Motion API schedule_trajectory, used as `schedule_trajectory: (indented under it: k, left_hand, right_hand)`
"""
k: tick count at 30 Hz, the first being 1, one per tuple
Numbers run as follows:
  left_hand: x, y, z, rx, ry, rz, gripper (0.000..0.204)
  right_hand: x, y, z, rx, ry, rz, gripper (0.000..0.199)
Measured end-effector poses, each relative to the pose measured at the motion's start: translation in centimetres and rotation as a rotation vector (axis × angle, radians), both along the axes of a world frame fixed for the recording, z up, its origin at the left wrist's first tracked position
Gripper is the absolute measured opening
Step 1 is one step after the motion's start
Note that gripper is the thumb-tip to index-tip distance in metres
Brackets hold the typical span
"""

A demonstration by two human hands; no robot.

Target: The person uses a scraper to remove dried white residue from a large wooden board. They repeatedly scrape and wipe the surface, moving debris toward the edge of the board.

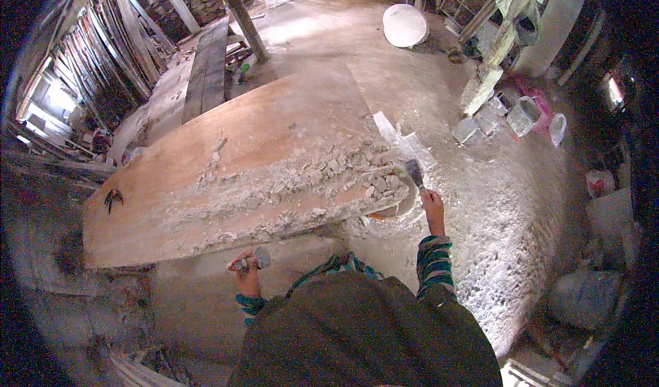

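Observation:
My right hand [433, 210] is closed round the handle of a flat hand tool [414, 172] with a broad dark head; whether it is a brush or a scraper I cannot tell. The head is beside the right end of a large wooden board [171, 153], where pale broken lumps [384, 183] are heaped. Under that end, a round container [397, 212] is partly hidden. My left hand [248, 281], low and just off the board's near edge, is closed on a grey and reddish piece [259, 256] whose kind is unclear.
Pale rubble and dust run along the board, with a small dark object [113, 198] at its left. White powder [494, 277] covers ground to my right. A white round tub [405, 26] and a wooden post [240, 16] stand farther off. Clear plastic containers [524, 116] lie at right.

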State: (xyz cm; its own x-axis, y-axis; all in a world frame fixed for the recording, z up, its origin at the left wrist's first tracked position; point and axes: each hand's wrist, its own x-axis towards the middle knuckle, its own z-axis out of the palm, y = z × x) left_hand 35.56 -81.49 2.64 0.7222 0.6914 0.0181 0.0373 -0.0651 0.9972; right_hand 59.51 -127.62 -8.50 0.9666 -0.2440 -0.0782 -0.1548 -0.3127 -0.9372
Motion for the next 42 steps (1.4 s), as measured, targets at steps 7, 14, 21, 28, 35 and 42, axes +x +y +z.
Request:
schedule_trajectory:
  k: [7, 14, 21, 28, 35, 42]
  left_hand:
    - [-0.7, -0.9, 0.4, 0.192, 0.094, 0.013, 0.020]
    - [-3.4, 0.8, -1.9, -0.108, 0.030, -0.046, 0.034]
    - [-2.9, -1.1, -0.8, 0.013, 0.006, 0.138, 0.021]
    - [-4.4, 0.2, -3.3, -0.081, 0.026, 0.105, 0.024]
    - [-3.7, 0.2, -3.6, -0.044, 0.335, 0.116, 0.023]
    - [-3.4, 0.1, -4.5, -0.107, 0.031, 0.256, 0.021]
  right_hand:
    - [-1.6, 3.1, -7.6, 0.794, 0.404, -0.224, 0.024]
    - [0.3, 4.8, -19.4, 0.736, 0.142, -0.175, 0.017]
    - [3.4, -0.6, -13.8, 0.410, 0.169, -0.100, 0.015]
    - [4.8, -3.0, 5.4, 0.031, 0.077, -0.114, 0.016]
    - [13.0, -7.8, 11.9, -0.543, -0.408, -0.072, 0.022]
    - [23.1, 2.6, 27.4, -0.926, -1.175, -0.038, 0.035]
